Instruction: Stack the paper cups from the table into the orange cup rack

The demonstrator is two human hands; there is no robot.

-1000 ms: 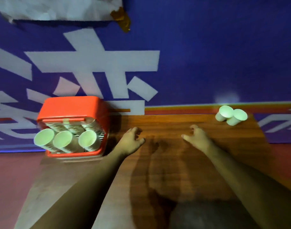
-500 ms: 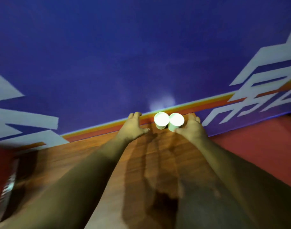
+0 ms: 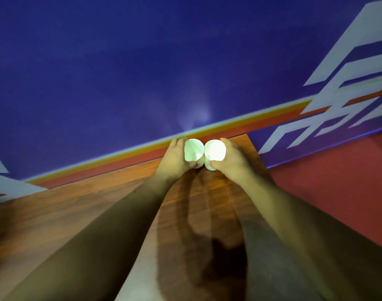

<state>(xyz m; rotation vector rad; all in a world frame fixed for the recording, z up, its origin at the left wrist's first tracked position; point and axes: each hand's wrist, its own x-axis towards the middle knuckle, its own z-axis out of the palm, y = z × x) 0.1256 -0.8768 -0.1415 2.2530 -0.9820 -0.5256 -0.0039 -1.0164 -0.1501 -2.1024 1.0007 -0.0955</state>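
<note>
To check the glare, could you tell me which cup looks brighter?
The right cup, gripped by the right hand; the left cup shows shading inside.

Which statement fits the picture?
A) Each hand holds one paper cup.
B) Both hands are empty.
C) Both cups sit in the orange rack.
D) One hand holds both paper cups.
A: the left hand curls round the left paper cup and the right hand round the right paper cup, the cups touching side by side.

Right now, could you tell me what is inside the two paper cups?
The left cup, gripped by the left hand, shows only its bare pale inner wall. The right cup, in the right hand, is washed out by glare, so its inside cannot be judged.
</note>
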